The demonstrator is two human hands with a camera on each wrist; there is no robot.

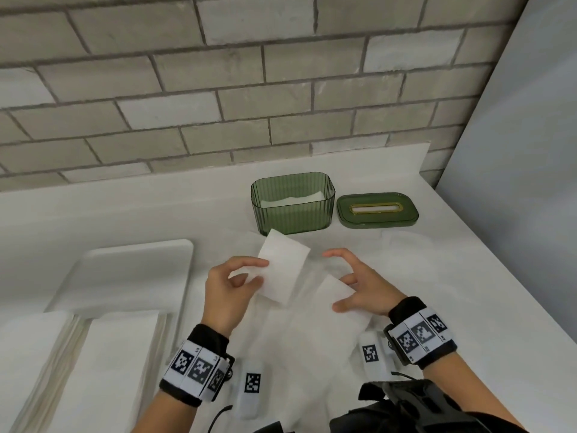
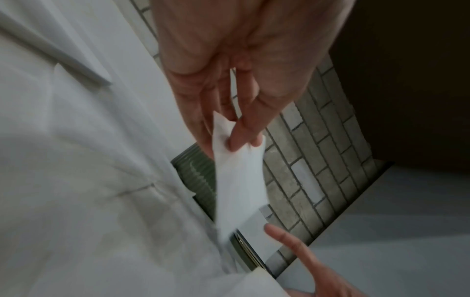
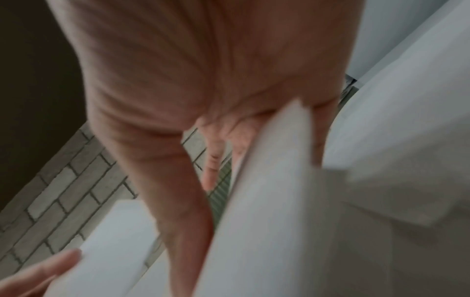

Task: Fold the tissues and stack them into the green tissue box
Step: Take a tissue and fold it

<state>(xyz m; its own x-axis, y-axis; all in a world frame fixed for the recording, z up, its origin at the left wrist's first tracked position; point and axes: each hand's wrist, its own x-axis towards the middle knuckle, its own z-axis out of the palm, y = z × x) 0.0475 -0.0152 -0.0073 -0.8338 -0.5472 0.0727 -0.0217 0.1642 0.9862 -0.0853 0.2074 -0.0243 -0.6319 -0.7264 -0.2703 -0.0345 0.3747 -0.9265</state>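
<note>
The open green tissue box (image 1: 293,210) stands at the back of the white counter with some white tissue lying inside. Its green slotted lid (image 1: 377,210) lies just right of it. My left hand (image 1: 260,271) pinches a folded white tissue (image 1: 282,267) between thumb and fingers, lifted just in front of the box. The left wrist view shows that folded tissue (image 2: 239,180) hanging from my fingertips (image 2: 236,140) before the box (image 2: 198,174). My right hand (image 1: 335,281) has spread, curled fingers holding a raised loose tissue (image 1: 334,290), which runs up between its fingers (image 3: 279,180).
A white tray (image 1: 131,276) sits at the left, with two stacks of flat tissues (image 1: 109,354) in front of it. Loose crumpled tissues (image 1: 312,339) cover the counter under my hands. A brick wall is close behind the box; the counter edge runs along the right.
</note>
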